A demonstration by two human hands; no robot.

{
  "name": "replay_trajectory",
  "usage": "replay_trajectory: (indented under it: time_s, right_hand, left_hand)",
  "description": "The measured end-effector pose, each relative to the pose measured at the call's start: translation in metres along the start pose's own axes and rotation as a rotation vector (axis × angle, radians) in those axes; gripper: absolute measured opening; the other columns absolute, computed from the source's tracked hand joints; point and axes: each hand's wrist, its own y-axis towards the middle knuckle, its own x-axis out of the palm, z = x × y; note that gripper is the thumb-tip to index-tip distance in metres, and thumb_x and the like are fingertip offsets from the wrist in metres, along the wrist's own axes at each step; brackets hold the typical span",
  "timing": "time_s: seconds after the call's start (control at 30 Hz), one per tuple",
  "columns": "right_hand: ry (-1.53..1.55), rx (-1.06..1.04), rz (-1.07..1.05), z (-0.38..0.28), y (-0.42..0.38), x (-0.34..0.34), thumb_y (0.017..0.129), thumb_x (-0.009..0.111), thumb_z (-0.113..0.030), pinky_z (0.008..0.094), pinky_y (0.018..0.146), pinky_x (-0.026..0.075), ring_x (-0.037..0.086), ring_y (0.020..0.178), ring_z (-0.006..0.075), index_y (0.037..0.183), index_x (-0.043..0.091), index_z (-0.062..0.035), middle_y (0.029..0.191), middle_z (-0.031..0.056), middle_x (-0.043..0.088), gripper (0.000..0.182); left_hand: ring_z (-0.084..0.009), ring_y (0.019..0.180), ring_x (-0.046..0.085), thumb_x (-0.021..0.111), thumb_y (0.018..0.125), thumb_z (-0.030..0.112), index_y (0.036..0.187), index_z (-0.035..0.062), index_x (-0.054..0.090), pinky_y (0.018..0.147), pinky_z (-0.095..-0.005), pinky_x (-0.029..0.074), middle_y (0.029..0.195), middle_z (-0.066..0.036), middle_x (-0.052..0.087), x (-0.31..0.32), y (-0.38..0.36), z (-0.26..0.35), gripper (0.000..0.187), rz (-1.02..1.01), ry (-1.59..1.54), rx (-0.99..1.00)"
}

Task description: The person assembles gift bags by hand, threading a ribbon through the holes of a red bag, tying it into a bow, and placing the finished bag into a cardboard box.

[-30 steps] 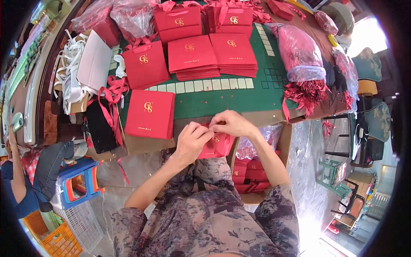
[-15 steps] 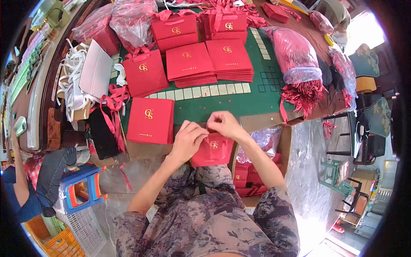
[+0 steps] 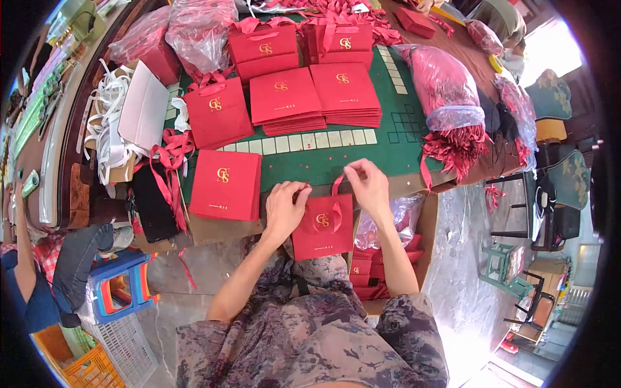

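Note:
A red paper gift bag with gold lettering stands in front of me at the table edge, over my lap. A red ribbon rises from its top in a loop, and another loop hangs over its front. My right hand is closed, pinching the ribbon above the bag's upper right corner. Thumb and fingertips of my left hand are pressed together by the upper left corner; a small red bit shows at the tips, too small to name. To the left lies a stack of red bags.
More stacked red bags lie on the green mat. A plastic-wrapped ribbon bundle is at right. White ribbons fill a box at left. Below the table edge, an open carton holds red bags. Another person's arm shows far left.
My hands have drawn apart from above the bag, the right moving right with the ribbon. The bag's front now shows more fully, with a ribbon loop hanging over it.

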Motion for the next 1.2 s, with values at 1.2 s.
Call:
replay_trajectory:
  time_s: [1.2]
  right_hand:
    - [0.633,0.299,-0.207,-0.006,-0.003,0.022,0.098,0.064,-0.013,0.0189,0.057,0.039,0.050,0.063,0.0022,0.100,0.069,-0.0031,0.075,-0.0052,0.060,0.012]
  left_hand:
    - [-0.0301,0.091,0.064,0.077,0.085,0.023,0.128,0.0085,0.061,0.083,-0.0394,0.052,0.104,-0.015,0.067,-0.015,-0.001,0.019,0.048,-0.037,-0.124,0.020]
